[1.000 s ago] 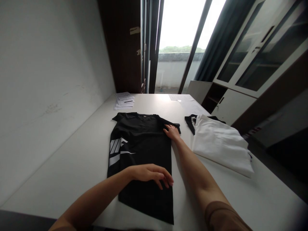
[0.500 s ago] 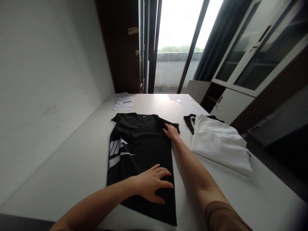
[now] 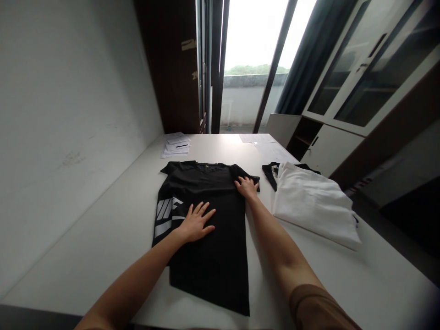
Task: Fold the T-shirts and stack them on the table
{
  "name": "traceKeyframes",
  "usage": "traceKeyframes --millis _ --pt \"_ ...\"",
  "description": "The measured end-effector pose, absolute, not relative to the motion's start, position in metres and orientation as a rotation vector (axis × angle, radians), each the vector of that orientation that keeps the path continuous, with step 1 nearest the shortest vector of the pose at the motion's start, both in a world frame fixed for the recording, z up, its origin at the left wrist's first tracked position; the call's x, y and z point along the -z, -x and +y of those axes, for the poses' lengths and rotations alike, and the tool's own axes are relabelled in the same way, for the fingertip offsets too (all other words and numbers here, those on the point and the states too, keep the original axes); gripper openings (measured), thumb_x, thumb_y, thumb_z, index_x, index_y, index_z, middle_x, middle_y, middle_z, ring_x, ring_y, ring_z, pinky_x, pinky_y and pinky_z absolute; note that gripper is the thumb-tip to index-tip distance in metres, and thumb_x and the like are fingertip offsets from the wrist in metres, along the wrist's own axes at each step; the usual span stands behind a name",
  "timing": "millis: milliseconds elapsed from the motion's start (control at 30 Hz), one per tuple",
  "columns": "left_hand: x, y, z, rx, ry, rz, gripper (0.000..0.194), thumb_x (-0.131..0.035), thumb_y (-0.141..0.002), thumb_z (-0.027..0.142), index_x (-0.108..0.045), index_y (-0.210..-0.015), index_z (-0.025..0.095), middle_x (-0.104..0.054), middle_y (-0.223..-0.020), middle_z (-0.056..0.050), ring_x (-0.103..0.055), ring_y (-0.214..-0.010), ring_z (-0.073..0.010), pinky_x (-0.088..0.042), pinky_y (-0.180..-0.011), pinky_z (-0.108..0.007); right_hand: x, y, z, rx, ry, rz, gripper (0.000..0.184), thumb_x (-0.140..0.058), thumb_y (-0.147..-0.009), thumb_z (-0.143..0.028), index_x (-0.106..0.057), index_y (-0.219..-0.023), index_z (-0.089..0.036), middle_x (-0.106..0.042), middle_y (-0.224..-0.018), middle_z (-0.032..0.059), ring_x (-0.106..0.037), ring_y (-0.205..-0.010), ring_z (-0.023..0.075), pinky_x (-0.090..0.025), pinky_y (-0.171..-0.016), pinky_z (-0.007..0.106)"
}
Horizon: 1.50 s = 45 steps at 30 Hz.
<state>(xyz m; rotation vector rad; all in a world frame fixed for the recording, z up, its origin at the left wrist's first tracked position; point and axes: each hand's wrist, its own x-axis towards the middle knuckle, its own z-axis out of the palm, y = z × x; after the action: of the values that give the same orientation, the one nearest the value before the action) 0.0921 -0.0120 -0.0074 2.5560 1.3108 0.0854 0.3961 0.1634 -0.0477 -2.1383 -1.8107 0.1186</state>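
A black T-shirt (image 3: 220, 256) with a white print on its left side lies spread on the white table (image 3: 113, 220), collar toward the window. My left hand (image 3: 195, 223) rests on the middle of the shirt, fingers spread, partly over the print. At the shirt's right sleeve lies my right hand (image 3: 246, 186), its fingers apart on the cloth near the armpit. Neither hand grips the fabric visibly. The lower left part of the shirt is hidden behind my left forearm.
To the right lies a folded white garment (image 3: 312, 201) partly on top of a black garment (image 3: 268, 173). Papers (image 3: 177, 143) with a dark pen-like item sit at the far left; more sheets (image 3: 261, 140) lie far right. A wall (image 3: 75, 114) borders the table's left side.
My left hand has moved up and left from the shirt's lower right to its middle. My right hand has shifted slightly right at the sleeve, which sits a little further out.
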Motion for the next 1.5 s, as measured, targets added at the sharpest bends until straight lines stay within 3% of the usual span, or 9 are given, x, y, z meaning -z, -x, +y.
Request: traceKeyframes --millis 300,433,633,933,1033,1200,1333,1400,1500 --pt "0.02 -0.075 0.012 -0.099 -2.494 1.484 0.071 -0.037 -0.101 0.067 -0.028 -0.163 0.034 -0.013 -0.173 -0.004 -0.007 -0.159 -0.0321 -0.007 -0.126 -0.06 0.048 -0.413 0.155 0.047 2.175 -1.48 0.046 -0.044 -0.1 -0.039 -0.067 -0.131 -0.015 -0.061 -0.136 0.0201 -0.042 -0.137 0.0366 -0.016 -0.118 0.064" --pt "0.022 -0.067 0.018 -0.092 -2.491 1.52 0.072 -0.036 -0.101 0.067 -0.027 -0.164 0.032 -0.012 -0.173 -0.005 -0.007 -0.159 -0.0321 -0.007 -0.126 -0.06 0.047 -0.407 0.156 0.057 1.993 -1.617 0.044 -0.045 -0.1 -0.037 -0.065 -0.134 -0.017 -0.059 -0.144 0.0156 -0.046 -0.137 0.0308 -0.02 -0.12 0.056" --pt "0.019 -0.07 0.012 -0.05 -2.509 1.523 0.073 -0.036 -0.102 0.064 -0.025 -0.164 0.029 -0.012 -0.173 -0.008 -0.005 -0.159 -0.0332 -0.007 -0.125 -0.061 0.05 -0.388 0.161 -0.09 1.726 -1.94 0.033 -0.05 -0.101 -0.039 -0.073 -0.121 -0.025 -0.069 -0.13 0.0068 -0.059 -0.125 0.0229 -0.035 -0.114 0.038" --pt "0.01 -0.109 -0.037 -0.077 -2.685 1.07 0.067 -0.04 -0.103 0.054 -0.024 -0.164 0.031 -0.012 -0.173 -0.005 -0.007 -0.159 -0.0309 -0.007 -0.126 -0.059 0.044 -0.381 0.157 -0.142 1.956 -1.858 0.04 -0.045 -0.103 -0.046 -0.068 -0.131 -0.029 -0.058 -0.147 0.0064 -0.047 -0.14 0.0257 -0.029 -0.118 0.049" --pt "0.006 -0.112 -0.034 -0.154 -2.667 1.012 0.064 -0.049 -0.1 0.053 -0.035 -0.16 0.033 -0.023 -0.171 -0.003 -0.014 -0.158 -0.0306 -0.012 -0.126 -0.058 0.041 -0.379 0.154 -0.142 1.992 -1.854 0.039 -0.047 -0.101 -0.043 -0.066 -0.132 -0.028 -0.057 -0.149 0.0075 -0.045 -0.141 0.0265 -0.027 -0.118 0.051" --pt "-0.006 -0.07 0.006 -0.598 -2.461 1.559 0.043 -0.05 -0.099 0.04 -0.063 -0.137 0.025 -0.049 -0.155 -0.007 -0.034 -0.148 -0.029 -0.02 -0.126 -0.048 0.04 -0.379 0.15 -0.127 2.012 -1.857 0.04 -0.05 -0.1 -0.04 -0.065 -0.134 -0.027 -0.056 -0.149 0.0093 -0.044 -0.14 0.0284 -0.026 -0.118 0.054" --pt "-0.009 -0.002 0.039 -0.855 -2.105 2.225 0.048 -0.051 -0.096 0.035 -0.059 -0.139 0.015 -0.045 -0.155 -0.018 -0.033 -0.146 -0.0358 -0.023 -0.123 -0.05 0.039 -0.379 0.147 -0.081 2.014 -1.873 0.039 -0.05 -0.1 -0.038 -0.064 -0.134 -0.025 -0.057 -0.147 0.0103 -0.044 -0.139 0.0291 -0.025 -0.118 0.055" --pt "-0.006 0.028 0.047 -0.762 -1.902 2.459 0.053 -0.052 -0.095 0.037 -0.054 -0.142 0.013 -0.049 -0.148 -0.022 -0.041 -0.139 -0.0386 -0.032 -0.115 -0.054 0.038 -0.378 0.146 -0.032 2.016 -1.885 0.039 -0.05 -0.1 -0.037 -0.064 -0.134 -0.024 -0.058 -0.146 0.011 -0.043 -0.14 0.0303 -0.022 -0.119 0.056" --pt "0.001 0.052 0.053 -0.486 -1.791 2.529 0.048 -0.054 -0.093 0.045 -0.061 -0.128 0.013 -0.058 -0.132 -0.024 -0.051 -0.127 -0.0412 -0.04 -0.103 -0.053 0.034 -0.374 0.144 0.067 1.976 -1.902 0.039 -0.048 -0.101 -0.037 -0.066 -0.132 -0.021 -0.059 -0.143 0.013 -0.043 -0.139 0.0309 -0.02 -0.12 0.054"
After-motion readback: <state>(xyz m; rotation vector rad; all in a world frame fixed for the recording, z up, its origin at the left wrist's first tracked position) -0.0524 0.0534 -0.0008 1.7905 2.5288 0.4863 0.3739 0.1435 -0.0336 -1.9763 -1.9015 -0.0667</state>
